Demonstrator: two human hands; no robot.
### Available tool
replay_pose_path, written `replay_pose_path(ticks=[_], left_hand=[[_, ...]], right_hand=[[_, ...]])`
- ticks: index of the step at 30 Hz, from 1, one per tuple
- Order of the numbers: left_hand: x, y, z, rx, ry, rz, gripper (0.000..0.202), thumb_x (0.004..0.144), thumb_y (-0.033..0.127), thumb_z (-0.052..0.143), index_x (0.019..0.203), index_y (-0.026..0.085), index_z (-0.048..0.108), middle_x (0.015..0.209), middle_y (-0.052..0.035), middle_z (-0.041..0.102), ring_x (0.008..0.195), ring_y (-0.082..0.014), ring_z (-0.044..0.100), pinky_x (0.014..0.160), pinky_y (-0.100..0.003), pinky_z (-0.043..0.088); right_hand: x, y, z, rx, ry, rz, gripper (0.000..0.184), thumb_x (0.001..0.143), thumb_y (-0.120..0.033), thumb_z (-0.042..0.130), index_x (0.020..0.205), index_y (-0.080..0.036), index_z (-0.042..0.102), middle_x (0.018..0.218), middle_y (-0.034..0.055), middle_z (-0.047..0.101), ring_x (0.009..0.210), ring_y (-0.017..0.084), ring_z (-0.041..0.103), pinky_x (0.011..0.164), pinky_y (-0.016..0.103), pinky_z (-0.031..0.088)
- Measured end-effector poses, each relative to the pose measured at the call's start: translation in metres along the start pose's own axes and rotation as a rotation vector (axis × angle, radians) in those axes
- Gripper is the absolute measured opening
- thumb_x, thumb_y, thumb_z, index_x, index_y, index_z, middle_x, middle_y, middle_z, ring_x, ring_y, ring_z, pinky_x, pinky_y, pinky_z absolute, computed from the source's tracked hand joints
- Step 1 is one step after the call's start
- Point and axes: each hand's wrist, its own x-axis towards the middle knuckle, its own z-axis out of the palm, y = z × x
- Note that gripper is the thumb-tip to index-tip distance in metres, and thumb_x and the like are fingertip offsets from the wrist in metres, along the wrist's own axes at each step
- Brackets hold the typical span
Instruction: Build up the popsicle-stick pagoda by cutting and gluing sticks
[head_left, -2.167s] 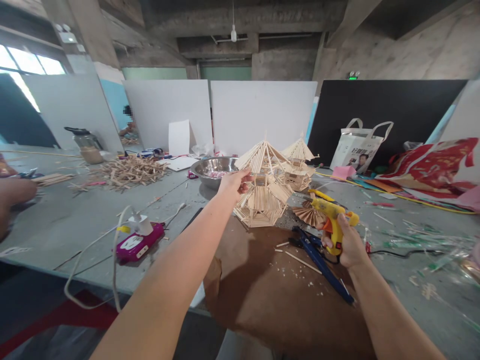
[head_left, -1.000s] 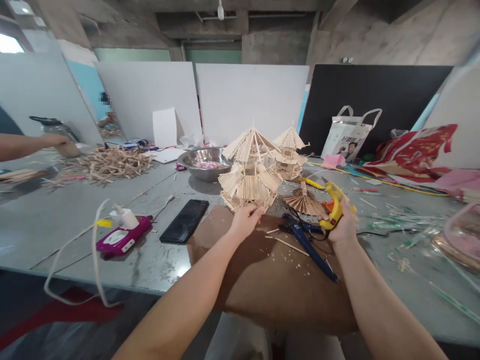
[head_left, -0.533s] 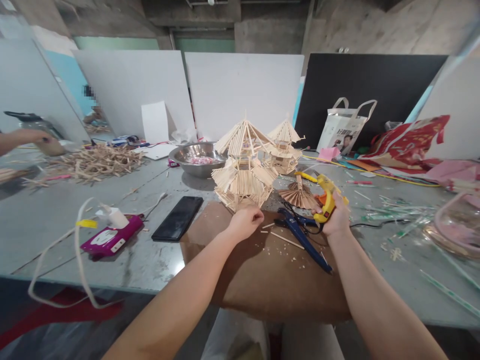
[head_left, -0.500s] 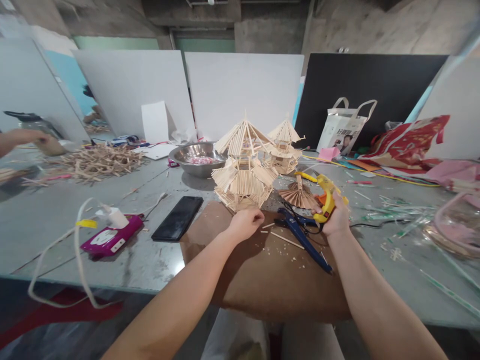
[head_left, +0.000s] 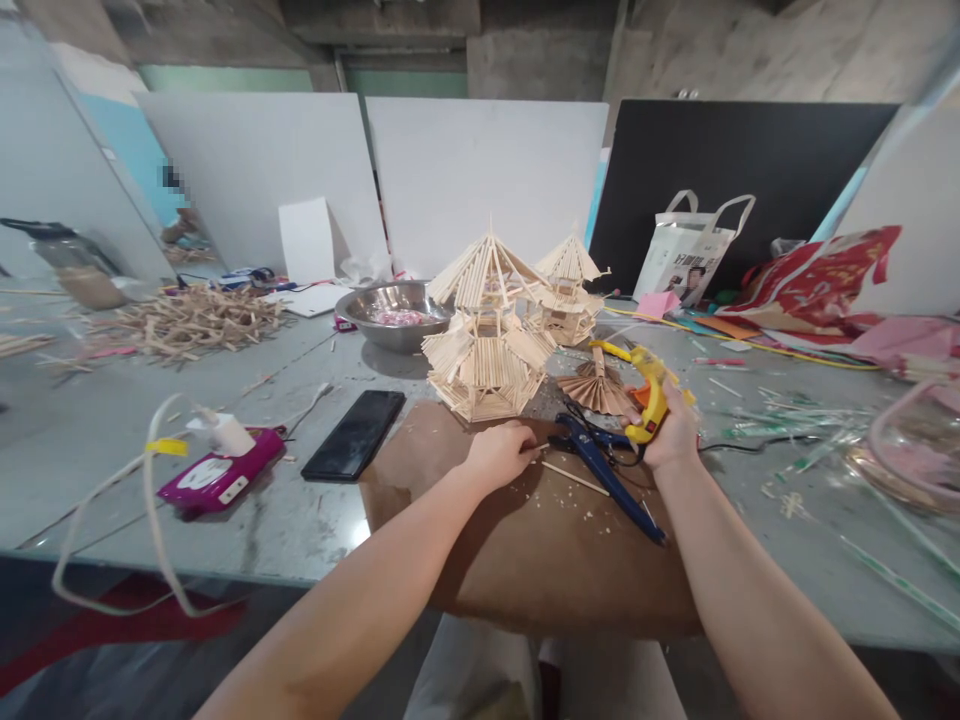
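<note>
A two-tier pagoda built of wooden sticks [head_left: 489, 335] stands at the far edge of a brown paper sheet [head_left: 547, 545]. Just in front of it, my left hand [head_left: 501, 454] rests on the paper with fingers curled, pinching at a short stick. My right hand [head_left: 673, 432] grips a yellow glue gun [head_left: 651, 392], nozzle pointing left toward the pagoda. Blue-handled cutters [head_left: 606, 470] lie between my hands. A second, smaller stick pagoda [head_left: 568, 290] stands behind the first.
A black phone [head_left: 355, 434] and a pink power strip with plug [head_left: 220, 472] lie left of the paper. A steel bowl [head_left: 391, 315], a heap of sticks [head_left: 191, 318], a folded stick fan [head_left: 598, 390], bags and scraps crowd the grey table [head_left: 112, 430].
My left hand came off the pagoda's roof, dropped to the paper in front of it and shifted right toward a loose stick. The other person's arm at far left has left the view.
</note>
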Motion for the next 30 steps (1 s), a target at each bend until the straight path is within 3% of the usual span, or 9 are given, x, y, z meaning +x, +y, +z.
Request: replay_pose_path(ticks=[5, 9, 12, 16, 20, 27, 30], left_hand=[[0.002, 0.006, 0.004, 0.019, -0.014, -0.078, 0.012, 0.071, 0.029, 0.048, 0.074, 0.023, 0.058, 0.085, -0.0042, 0.058, 0.076, -0.0197, 0.055, 0.061, -0.027, 0.038], [0.003, -0.001, 0.004, -0.086, 0.019, -0.079, 0.010, 0.071, 0.024, 0.048, 0.070, 0.019, 0.056, 0.079, -0.0058, 0.058, 0.072, -0.0185, 0.054, 0.061, -0.027, 0.037], [0.004, -0.007, 0.001, -0.306, 0.081, -0.073, 0.010, 0.071, 0.023, 0.048, 0.065, 0.017, 0.053, 0.063, -0.0032, 0.055, 0.061, -0.0142, 0.052, 0.058, -0.025, 0.037], [0.006, -0.009, -0.006, -0.882, -0.014, -0.199, 0.008, 0.074, 0.022, 0.044, 0.074, 0.016, 0.049, 0.055, 0.0027, 0.050, 0.037, -0.0057, 0.039, 0.039, -0.020, 0.030], [0.006, -0.008, -0.013, -1.294, -0.065, -0.299, 0.014, 0.072, 0.017, 0.047, 0.086, 0.014, 0.049, 0.059, 0.0033, 0.051, 0.034, -0.0031, 0.039, 0.033, -0.017, 0.027], [0.006, -0.010, -0.016, -1.433, -0.105, -0.322, 0.018, 0.067, 0.014, 0.055, 0.086, 0.012, 0.055, 0.063, 0.0022, 0.053, 0.036, -0.0018, 0.041, 0.034, -0.016, 0.029], [0.006, -0.011, -0.017, -1.438, -0.095, -0.309, 0.020, 0.067, 0.012, 0.055, 0.087, 0.011, 0.055, 0.064, 0.0019, 0.053, 0.036, -0.0017, 0.042, 0.034, -0.016, 0.028]], right_hand=[[0.001, 0.002, -0.001, -0.019, -0.023, 0.001, 0.022, 0.064, -0.038, 0.051, 0.081, -0.024, 0.053, 0.062, -0.0026, 0.062, 0.030, 0.006, 0.039, 0.030, 0.020, 0.034], [0.001, 0.002, -0.001, -0.037, -0.040, 0.005, 0.021, 0.065, -0.039, 0.051, 0.077, -0.023, 0.052, 0.063, -0.0023, 0.062, 0.031, 0.006, 0.040, 0.032, 0.020, 0.037], [0.000, 0.002, 0.000, -0.034, -0.041, 0.004, 0.020, 0.065, -0.040, 0.051, 0.075, -0.022, 0.052, 0.063, -0.0029, 0.062, 0.031, 0.006, 0.040, 0.035, 0.022, 0.040], [-0.001, 0.003, 0.002, -0.034, -0.047, 0.019, 0.022, 0.065, -0.041, 0.052, 0.076, -0.022, 0.052, 0.063, -0.0030, 0.062, 0.030, 0.006, 0.040, 0.034, 0.023, 0.040], [0.000, 0.006, 0.003, -0.073, -0.047, 0.046, 0.023, 0.066, -0.040, 0.052, 0.078, -0.020, 0.052, 0.063, -0.0019, 0.062, 0.031, 0.008, 0.042, 0.033, 0.024, 0.041], [0.011, 0.010, -0.008, -0.192, 0.194, 0.264, 0.010, 0.073, -0.029, 0.048, 0.076, -0.019, 0.049, 0.048, -0.0046, 0.054, 0.032, 0.011, 0.049, 0.033, 0.026, 0.044], [0.013, 0.010, -0.011, -0.227, 0.160, 0.357, 0.008, 0.073, -0.022, 0.046, 0.074, -0.017, 0.051, 0.048, -0.0018, 0.057, 0.035, 0.013, 0.052, 0.035, 0.028, 0.046]])
